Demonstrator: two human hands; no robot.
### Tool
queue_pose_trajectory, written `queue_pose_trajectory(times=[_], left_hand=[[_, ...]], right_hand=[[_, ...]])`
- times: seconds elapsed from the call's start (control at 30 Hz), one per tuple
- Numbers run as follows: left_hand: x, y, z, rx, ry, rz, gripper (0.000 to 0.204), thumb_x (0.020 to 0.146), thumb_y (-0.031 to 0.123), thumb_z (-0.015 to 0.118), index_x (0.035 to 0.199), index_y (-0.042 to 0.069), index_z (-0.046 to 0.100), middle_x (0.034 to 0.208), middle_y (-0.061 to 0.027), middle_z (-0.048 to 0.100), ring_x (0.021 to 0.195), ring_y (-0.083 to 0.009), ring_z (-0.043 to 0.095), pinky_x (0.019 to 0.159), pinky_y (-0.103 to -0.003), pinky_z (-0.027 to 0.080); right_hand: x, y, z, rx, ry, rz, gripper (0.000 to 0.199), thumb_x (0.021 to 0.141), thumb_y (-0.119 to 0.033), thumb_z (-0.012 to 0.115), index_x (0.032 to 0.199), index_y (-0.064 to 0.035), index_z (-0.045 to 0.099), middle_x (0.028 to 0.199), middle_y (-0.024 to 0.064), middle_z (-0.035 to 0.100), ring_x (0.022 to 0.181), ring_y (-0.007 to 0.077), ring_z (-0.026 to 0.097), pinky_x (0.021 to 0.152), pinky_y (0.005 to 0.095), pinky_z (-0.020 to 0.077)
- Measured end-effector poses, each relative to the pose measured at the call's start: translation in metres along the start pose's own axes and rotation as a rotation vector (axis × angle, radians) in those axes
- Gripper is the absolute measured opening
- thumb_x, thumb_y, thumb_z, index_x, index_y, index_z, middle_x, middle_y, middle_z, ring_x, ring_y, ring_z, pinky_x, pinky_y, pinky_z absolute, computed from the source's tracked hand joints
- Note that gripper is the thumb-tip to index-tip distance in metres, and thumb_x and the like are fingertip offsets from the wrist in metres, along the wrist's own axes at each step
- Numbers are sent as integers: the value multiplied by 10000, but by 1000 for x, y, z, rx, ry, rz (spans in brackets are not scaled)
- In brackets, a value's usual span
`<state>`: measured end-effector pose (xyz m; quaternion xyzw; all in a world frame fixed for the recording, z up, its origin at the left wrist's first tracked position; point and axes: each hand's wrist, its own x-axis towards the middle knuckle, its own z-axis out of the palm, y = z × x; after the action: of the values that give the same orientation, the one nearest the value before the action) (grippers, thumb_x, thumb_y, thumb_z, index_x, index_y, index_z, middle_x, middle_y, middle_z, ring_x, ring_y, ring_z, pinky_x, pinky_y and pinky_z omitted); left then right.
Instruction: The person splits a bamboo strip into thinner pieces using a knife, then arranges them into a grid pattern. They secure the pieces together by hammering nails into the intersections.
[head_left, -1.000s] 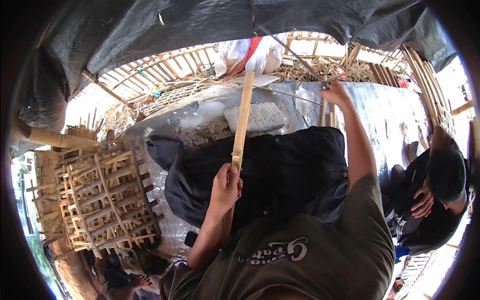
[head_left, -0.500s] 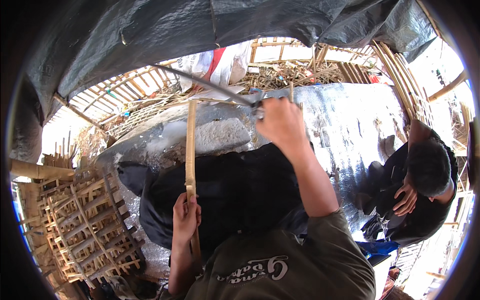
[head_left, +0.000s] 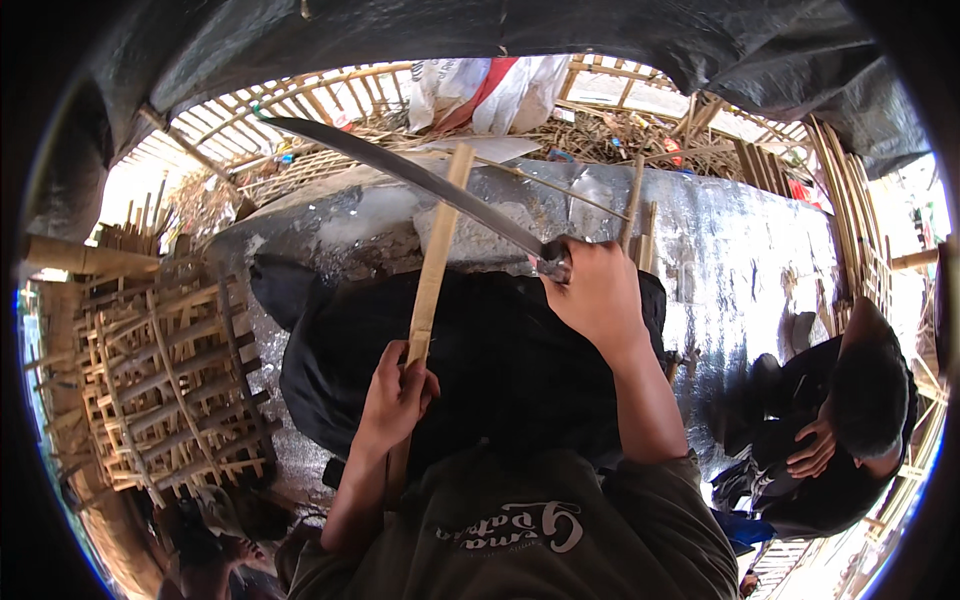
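Note:
My left hand (head_left: 393, 400) grips a flat bamboo strip (head_left: 437, 265) near its lower part, and the strip leans up and slightly right. My right hand (head_left: 597, 295) is closed around the dark handle of a machete (head_left: 400, 168). Its long, curved blade points up and left and crosses in front of the strip near the top end. Whether blade and bamboo touch, I cannot tell. Black cloth (head_left: 500, 370) covers my lap beneath both hands. Beyond it a pale, rough block (head_left: 492, 248) is partly hidden by the strip and blade.
At right another person (head_left: 870, 410) in dark clothes sits bent over. A bamboo lattice (head_left: 180, 390) stands at left. Shiny grey sheeting (head_left: 720, 240) covers the ground. Farther off lie bamboo scraps (head_left: 610, 145) and a white sack (head_left: 535, 90); a dark tarp (head_left: 480, 30) hangs overhead.
The machete has come lower and nearer, its blade now crossing the bamboo strip's upper part. The strip tilts more to the right. The view has shifted slightly.

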<state>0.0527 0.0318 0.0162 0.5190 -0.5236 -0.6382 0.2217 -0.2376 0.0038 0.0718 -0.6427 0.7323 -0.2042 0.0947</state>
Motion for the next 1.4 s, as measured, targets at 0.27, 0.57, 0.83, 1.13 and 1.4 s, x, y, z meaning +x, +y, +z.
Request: queue_pose_trajectory(times=[0.27, 0.57, 0.83, 1.13, 1.4], left_hand=[[16, -12, 15, 238, 33, 178, 242, 1068, 137, 452, 1009, 1, 643, 645, -11, 518, 538, -77, 489, 503, -273, 390], [14, -12, 27, 278, 107, 333, 255, 1052, 95, 461, 853, -24, 568, 617, -127, 557, 533, -246, 571, 540, -378, 434], [24, 14, 31, 311, 104, 409, 249, 1050, 100, 480, 842, -20, 543, 606, -161, 561, 542, -334, 601, 552, -406, 445], [28, 29, 42, 306, 88, 514, 238, 1044, 89, 495, 836, -19, 533, 645, -183, 594, 602, -391, 628, 562, -427, 463], [41, 44, 48, 303, 108, 571, 233, 1041, 95, 505, 841, -21, 526, 665, -190, 605, 622, -400, 635, 562, -442, 464]], right_hand=[[-32, -18, 60, -23, -224, -197, 165, 747, -215, 730, 793, -83, 642, 699, 152, 666, 662, 359, 703, 606, 446, 579], [-22, -31, 63, -197, -242, -290, 109, 706, -175, 744, 760, -89, 705, 712, 149, 681, 683, 348, 721, 616, 427, 590], [-6, -17, 47, -324, -230, -286, 203, 677, -231, 761, 828, -103, 717, 771, 142, 708, 731, 353, 722, 672, 446, 593], [10, 31, 18, -375, -130, -253, 194, 681, -246, 768, 829, -129, 726, 765, 136, 709, 728, 353, 725, 686, 438, 601], [27, 36, 2, -410, -36, -196, 236, 651, -225, 809, 847, -124, 725, 772, 127, 711, 748, 350, 727, 683, 444, 598]])
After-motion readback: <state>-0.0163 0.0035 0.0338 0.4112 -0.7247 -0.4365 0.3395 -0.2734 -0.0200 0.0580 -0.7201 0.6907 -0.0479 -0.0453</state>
